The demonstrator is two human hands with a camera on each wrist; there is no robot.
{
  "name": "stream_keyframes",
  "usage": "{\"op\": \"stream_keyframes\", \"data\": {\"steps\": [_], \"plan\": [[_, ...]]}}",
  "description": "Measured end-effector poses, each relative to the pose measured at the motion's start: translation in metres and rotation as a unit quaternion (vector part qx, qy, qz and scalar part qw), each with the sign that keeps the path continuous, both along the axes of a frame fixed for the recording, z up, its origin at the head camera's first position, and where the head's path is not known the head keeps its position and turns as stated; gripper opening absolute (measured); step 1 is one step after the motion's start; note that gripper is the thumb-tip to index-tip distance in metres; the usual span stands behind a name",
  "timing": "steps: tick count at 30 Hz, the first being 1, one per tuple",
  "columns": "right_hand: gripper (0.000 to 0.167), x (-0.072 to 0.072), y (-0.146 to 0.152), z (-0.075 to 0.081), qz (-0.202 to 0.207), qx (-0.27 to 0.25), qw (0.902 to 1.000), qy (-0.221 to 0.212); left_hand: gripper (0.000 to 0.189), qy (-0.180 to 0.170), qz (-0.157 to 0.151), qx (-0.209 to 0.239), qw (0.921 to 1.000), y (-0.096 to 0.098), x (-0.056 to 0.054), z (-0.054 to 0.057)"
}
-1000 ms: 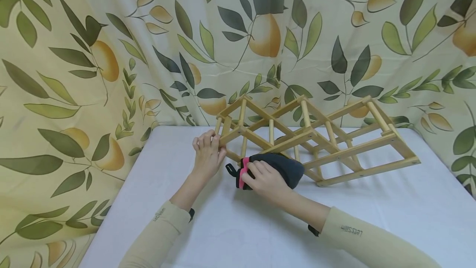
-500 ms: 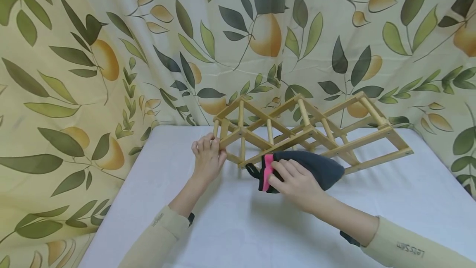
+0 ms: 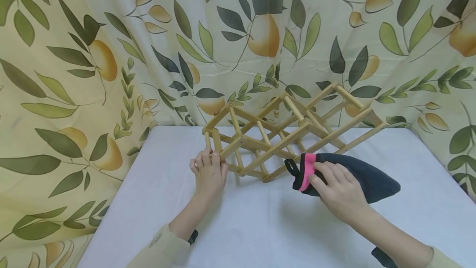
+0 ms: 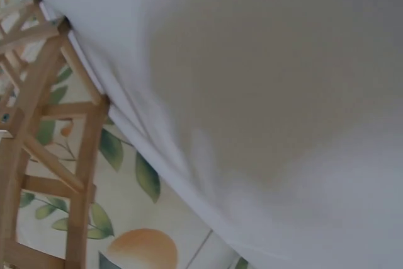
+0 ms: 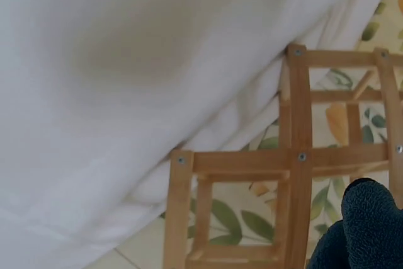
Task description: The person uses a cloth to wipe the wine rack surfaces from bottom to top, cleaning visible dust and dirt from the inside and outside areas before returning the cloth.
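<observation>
In the head view my left hand [image 3: 208,172] grips the near left end of a folding wooden wine rack [image 3: 271,144] made of crossed slats and round dowels. The rack stands slanted, its right end toward the back. To its right, my right hand [image 3: 340,191] pinches a dark navy cloth mitt [image 3: 366,179] near its pink band; a black loop hangs from the cuff end. A shadow lies on the table below the mitt. In the right wrist view, fuzzy rounded tips of the mitt [image 5: 374,225] overlap the rack [image 5: 299,155]. Neither wrist view shows my fingers.
A white cloth [image 3: 253,235] covers the table. Its back edge meets a curtain [image 3: 238,20] printed with leaves and orange fruit, which also hangs along the left. The rack's slats [image 4: 88,168] reach close to that back edge in the left wrist view.
My right hand has carried the mitt right, away from the rack's front. The rack has shifted left and turned, its right end moving back and left. My left hand keeps its hold, slightly nearer.
</observation>
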State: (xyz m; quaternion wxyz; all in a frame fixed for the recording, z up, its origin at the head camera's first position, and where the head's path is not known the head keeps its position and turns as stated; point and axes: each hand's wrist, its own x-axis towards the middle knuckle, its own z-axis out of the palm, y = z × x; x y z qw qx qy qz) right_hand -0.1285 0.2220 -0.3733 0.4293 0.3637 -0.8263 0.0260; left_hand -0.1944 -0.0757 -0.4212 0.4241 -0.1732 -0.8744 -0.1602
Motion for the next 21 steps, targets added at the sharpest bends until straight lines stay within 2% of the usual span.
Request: {"op": "stream_keyframes", "data": {"steps": [5, 8, 9, 10, 12, 15, 16, 18, 20, 21], "plan": [[0.039, 0.002, 0.009, 0.000, -0.006, -0.015, 0.9998, -0.011, 0.017, -0.013, 0.008, -0.004, 0.9999, 0.002, 0.016, 0.002], [0.013, 0.003, 0.012, 0.002, -0.004, -0.025, 0.9994, -0.022, 0.018, -0.022, 0.013, -0.008, 0.9997, 0.002, 0.020, 0.004], [0.017, 0.003, 0.012, 0.002, 0.000, -0.032, 0.9991, -0.027, 0.017, -0.025, 0.016, -0.013, 0.9995, 0.001, 0.020, 0.006], [0.028, 0.004, 0.013, 0.002, -0.001, -0.034, 0.9989, -0.031, 0.017, -0.031, 0.015, -0.018, 0.9992, 0.000, 0.021, 0.007], [0.041, 0.005, 0.014, 0.003, -0.004, -0.041, 0.9985, -0.035, 0.019, -0.044, 0.005, -0.032, 0.9985, -0.005, 0.021, 0.010], [0.042, 0.006, 0.016, 0.004, -0.009, -0.048, 0.9981, -0.038, 0.035, -0.052, -0.024, -0.049, 0.9972, -0.015, 0.018, 0.018], [0.043, 0.007, 0.017, 0.004, -0.009, -0.049, 0.9980, -0.038, 0.041, -0.041, -0.042, -0.050, 0.9970, -0.020, 0.015, 0.021], [0.046, 0.007, 0.019, 0.004, -0.011, -0.052, 0.9979, -0.038, 0.048, 0.006, -0.078, -0.048, 0.9958, -0.029, 0.005, 0.026], [0.051, 0.008, 0.020, 0.005, -0.010, -0.051, 0.9979, -0.039, 0.048, 0.064, -0.101, -0.055, 0.9913, -0.037, -0.011, 0.034], [0.045, 0.008, 0.020, 0.006, -0.010, -0.050, 0.9980, -0.039, 0.045, 0.090, -0.110, -0.062, 0.9879, -0.040, -0.019, 0.038]]}}
